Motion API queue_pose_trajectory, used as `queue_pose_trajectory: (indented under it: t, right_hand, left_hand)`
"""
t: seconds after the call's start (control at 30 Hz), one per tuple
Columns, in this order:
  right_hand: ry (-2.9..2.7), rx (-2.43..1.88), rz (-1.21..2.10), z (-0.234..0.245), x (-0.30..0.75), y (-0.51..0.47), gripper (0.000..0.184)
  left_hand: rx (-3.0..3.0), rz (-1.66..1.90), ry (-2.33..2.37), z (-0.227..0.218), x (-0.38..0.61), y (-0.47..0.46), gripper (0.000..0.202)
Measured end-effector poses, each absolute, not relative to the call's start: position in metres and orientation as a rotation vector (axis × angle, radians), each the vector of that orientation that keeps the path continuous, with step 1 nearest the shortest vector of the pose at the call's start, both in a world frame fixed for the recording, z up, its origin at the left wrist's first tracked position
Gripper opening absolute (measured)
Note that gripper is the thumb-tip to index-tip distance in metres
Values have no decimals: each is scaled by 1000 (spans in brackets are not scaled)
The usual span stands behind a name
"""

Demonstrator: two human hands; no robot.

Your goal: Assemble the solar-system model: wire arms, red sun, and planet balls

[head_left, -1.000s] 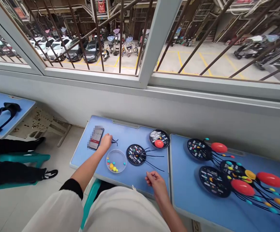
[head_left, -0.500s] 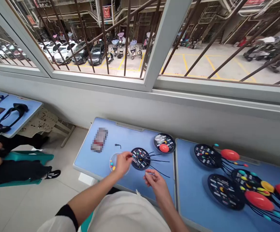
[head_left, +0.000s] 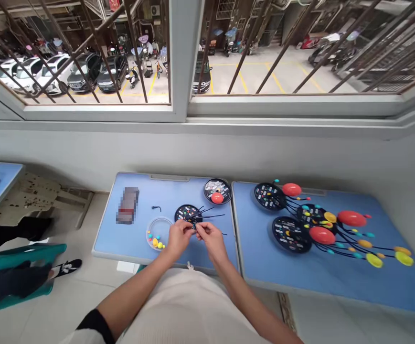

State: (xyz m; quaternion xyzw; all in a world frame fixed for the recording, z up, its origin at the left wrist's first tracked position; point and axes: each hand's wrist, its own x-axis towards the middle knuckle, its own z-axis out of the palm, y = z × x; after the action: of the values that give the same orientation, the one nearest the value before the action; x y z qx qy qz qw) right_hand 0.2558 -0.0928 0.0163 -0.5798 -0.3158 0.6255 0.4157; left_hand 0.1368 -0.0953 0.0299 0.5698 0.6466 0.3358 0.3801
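My left hand [head_left: 178, 235] and my right hand [head_left: 208, 235] meet over the near part of a blue desk [head_left: 146, 191], fingers pinched together on a thin black stalk that runs from a black disc [head_left: 187, 213] with small coloured pieces. What sits between the fingertips is too small to name. A clear round dish [head_left: 158, 233] with coloured beads lies just left of my left hand. A second black disc [head_left: 217, 190] with a red ball stands behind.
A blurred phone [head_left: 127, 205] and a small black hook piece [head_left: 156, 208] lie on the desk's left half. The right desk [head_left: 300, 272] holds three black discs with stalks and red, yellow and teal balls [head_left: 322, 235]. Another person's legs [head_left: 6, 279] are at far left.
My left hand came back from the phone, passed the bead dish and joined my right hand in front of the black disc. The view swung right.
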Motion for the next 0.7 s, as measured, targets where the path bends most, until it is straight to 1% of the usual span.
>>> queue_pose_trajectory:
  t: [0.1,0.33,0.7]
  right_hand:
    - [-752,-1448,1559,11,253,-83,14]
    - [-687,-1488,1554,-2,246,-71,22]
    - [-619,-1570,1523,-16,245,-72,26]
  left_hand:
    - [1477,902,1690,24,138,-86,14]
    - [1480,960,1770,5,138,-74,14]
    - [1554,888,1748,-7,140,-68,15]
